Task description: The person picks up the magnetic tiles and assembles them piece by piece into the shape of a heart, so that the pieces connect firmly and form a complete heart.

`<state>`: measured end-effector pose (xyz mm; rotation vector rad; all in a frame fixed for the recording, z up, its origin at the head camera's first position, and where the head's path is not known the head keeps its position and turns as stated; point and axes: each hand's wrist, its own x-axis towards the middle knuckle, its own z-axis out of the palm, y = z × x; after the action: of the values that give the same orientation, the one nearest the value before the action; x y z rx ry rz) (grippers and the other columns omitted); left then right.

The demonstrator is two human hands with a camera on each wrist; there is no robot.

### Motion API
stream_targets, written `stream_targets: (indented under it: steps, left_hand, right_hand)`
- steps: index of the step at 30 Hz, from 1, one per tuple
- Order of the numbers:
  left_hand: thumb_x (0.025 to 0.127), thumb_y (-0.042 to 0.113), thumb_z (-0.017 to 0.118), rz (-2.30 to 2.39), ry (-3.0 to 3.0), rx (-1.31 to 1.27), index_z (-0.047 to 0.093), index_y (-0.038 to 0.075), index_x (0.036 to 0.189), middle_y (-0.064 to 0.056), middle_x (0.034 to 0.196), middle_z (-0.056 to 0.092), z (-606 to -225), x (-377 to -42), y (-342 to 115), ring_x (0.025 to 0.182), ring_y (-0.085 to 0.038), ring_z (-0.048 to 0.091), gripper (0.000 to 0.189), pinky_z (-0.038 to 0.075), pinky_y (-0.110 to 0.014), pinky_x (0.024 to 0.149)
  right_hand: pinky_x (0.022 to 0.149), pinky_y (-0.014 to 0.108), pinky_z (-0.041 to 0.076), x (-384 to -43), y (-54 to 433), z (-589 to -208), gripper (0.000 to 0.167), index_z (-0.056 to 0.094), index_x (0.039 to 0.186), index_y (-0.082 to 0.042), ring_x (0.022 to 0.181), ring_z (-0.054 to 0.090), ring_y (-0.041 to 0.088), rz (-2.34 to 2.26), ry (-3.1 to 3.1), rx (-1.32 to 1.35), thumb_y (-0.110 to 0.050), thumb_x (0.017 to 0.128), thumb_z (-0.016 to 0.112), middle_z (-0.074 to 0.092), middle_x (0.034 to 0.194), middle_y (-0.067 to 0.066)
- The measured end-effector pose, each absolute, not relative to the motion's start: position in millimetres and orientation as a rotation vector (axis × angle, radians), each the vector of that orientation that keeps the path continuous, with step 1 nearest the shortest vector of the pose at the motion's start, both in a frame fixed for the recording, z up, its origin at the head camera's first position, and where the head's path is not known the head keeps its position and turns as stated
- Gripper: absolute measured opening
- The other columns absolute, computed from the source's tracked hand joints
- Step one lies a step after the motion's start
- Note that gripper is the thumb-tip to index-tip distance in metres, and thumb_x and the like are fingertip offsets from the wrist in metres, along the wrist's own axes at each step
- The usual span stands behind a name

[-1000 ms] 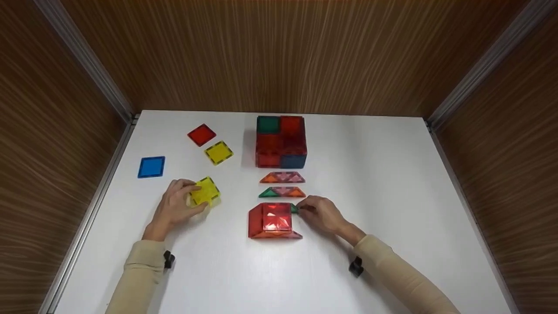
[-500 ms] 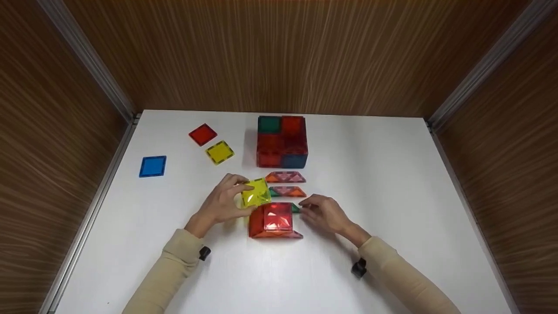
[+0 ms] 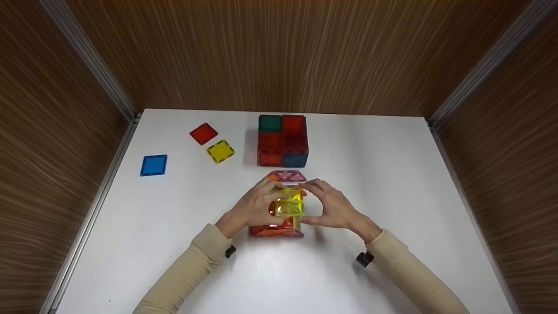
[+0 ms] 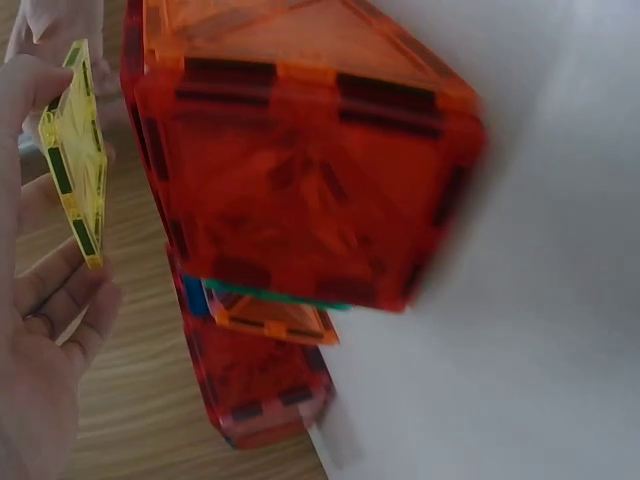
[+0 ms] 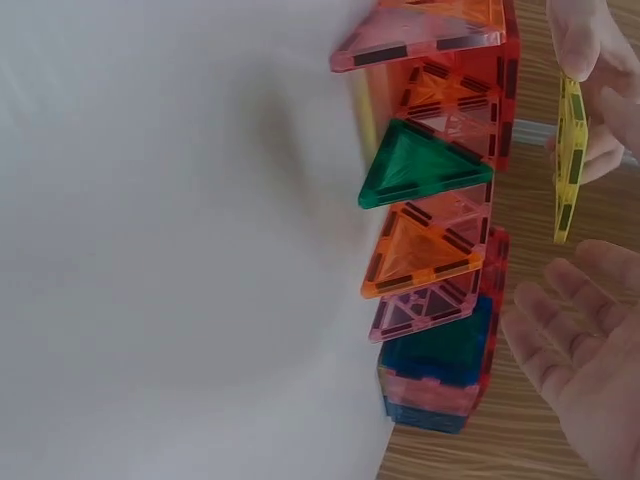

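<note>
My left hand pinches a yellow square magnetic tile by its edges, thumb on the near side and fingers on the far side. In the left wrist view the tile is raised above a low red structure of magnetic tiles. Just right of the tile, my right hand has its thumb and fingers spread apart. The right wrist view shows a gap between that hand and the tile. A green triangular tile stands at the structure's right end, partly hidden by the hands in the head view.
Behind the hands are upright rows of triangular tiles, then a larger red, green and blue tile block. On the left lie flat red, yellow and blue tiles. Wood-grain walls enclose the white table.
My left hand has carried the yellow tile right, over the low red structure. The right hand has come off the green triangle, risen and spread its fingers.
</note>
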<state>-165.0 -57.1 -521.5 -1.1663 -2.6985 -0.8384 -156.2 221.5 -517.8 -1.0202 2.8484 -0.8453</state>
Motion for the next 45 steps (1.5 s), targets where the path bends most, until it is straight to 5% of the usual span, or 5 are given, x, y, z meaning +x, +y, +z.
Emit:
stream_targets:
  steps: [7,12,22,33,45]
  left_hand:
    - [0.084,0.044,0.087,-0.842,-2.633,-1.273,0.075,0.012,0.128,-0.007,0.131,0.066,-525.4,-164.5,-48.9,0.122,-0.023,0.057,0.055,0.056,-0.037,0.107]
    - [0.084,0.046,0.087,-0.976,-2.625,-1.244,0.068,0.013,0.140,-0.007,0.140,0.063,-527.6,-161.7,-52.8,0.131,-0.023,0.058,0.067,0.054,-0.041,0.113]
    - [0.082,0.042,0.091,-1.100,-2.625,-1.252,0.069,0.010,0.136,-0.007,0.140,0.063,-527.2,-157.2,-47.9,0.134,-0.024,0.057,0.066,0.052,-0.042,0.116]
    - [0.076,0.064,0.087,-1.037,-2.904,-1.114,0.044,0.022,0.161,-0.007,0.156,0.049,-532.0,-152.7,-65.8,0.145,-0.031,0.049,0.104,0.048,-0.058,0.117]
    - [0.074,0.061,0.091,-1.203,-2.994,-0.948,0.052,0.009,0.152,-0.009,0.136,0.063,-558.9,-147.7,-106.9,0.124,-0.026,0.061,0.102,0.056,-0.052,0.109]
  right_hand:
    - [0.091,0.045,0.061,-157.9,218.2,-519.4,0.086,0.060,0.148,-0.013,0.115,0.064,0.026,-0.792,2.834,-1.052,-0.057,0.079,0.087,0.063,0.129,0.007]
    - [0.096,0.050,0.060,-156.0,222.7,-523.7,0.085,0.062,0.145,-0.013,0.119,0.064,0.028,-0.952,2.780,-0.943,-0.052,0.076,0.091,0.063,0.129,0.005]
    - [0.098,0.048,0.058,-149.2,220.8,-522.7,0.088,0.059,0.150,-0.014,0.122,0.061,0.024,-0.833,2.825,-1.024,-0.053,0.077,0.090,0.061,0.134,0.007]
    - [0.100,0.047,0.059,-149.6,237.6,-537.9,0.079,0.058,0.146,-0.014,0.124,0.062,0.023,-1.047,2.627,-0.897,-0.037,0.079,0.092,0.059,0.134,0.004]
    - [0.105,0.046,0.057,-144.9,232.1,-571.7,0.076,0.059,0.142,-0.011,0.123,0.065,0.025,-1.091,2.569,-0.895,-0.032,0.078,0.094,0.062,0.133,0.007]
